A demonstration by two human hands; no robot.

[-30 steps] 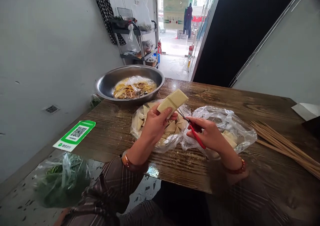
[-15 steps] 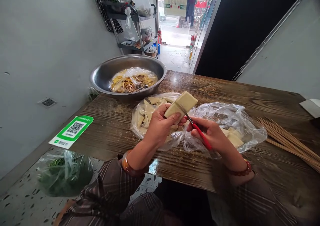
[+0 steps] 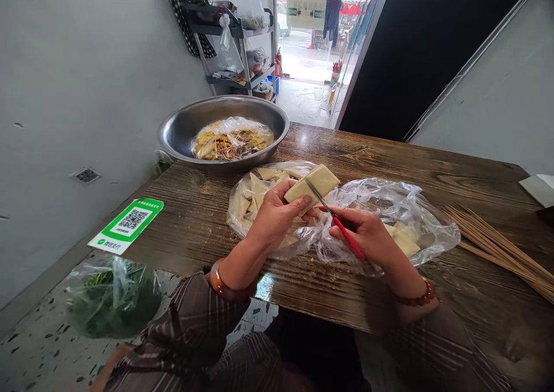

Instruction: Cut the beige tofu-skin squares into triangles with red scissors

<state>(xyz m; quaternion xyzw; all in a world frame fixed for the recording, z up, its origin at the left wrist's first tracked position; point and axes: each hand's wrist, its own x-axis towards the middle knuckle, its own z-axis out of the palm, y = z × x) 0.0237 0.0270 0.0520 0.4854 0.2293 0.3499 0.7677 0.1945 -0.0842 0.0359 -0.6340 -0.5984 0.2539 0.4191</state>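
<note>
My left hand [image 3: 279,210] grips a folded, pale yellow sheet of what looks like tofu skin [image 3: 322,182], thumb on top. Red-handled scissors [image 3: 347,236] are in my right hand [image 3: 361,230], their blades lying across the middle of the folded sheet. Below and left of the sheet, a clear plastic bag [image 3: 234,219] holds many pale cut pieces [image 3: 258,189], some triangular. Another clear bag [image 3: 407,198] lies open by my right hand, with a few folded pale sheets [image 3: 404,239] inside.
A large steel basin [image 3: 175,129] with bagged skewered food stands at the back left. Thin wooden skewers [image 3: 502,242] lie at the right. A green QR card [image 3: 132,221] is on the table's left edge; a bag of greens [image 3: 115,299] hangs lower left.
The far half of the folded sheet has tipped downward a little, and the scissor blades have moved slightly along it. Both hands keep their hold.
</note>
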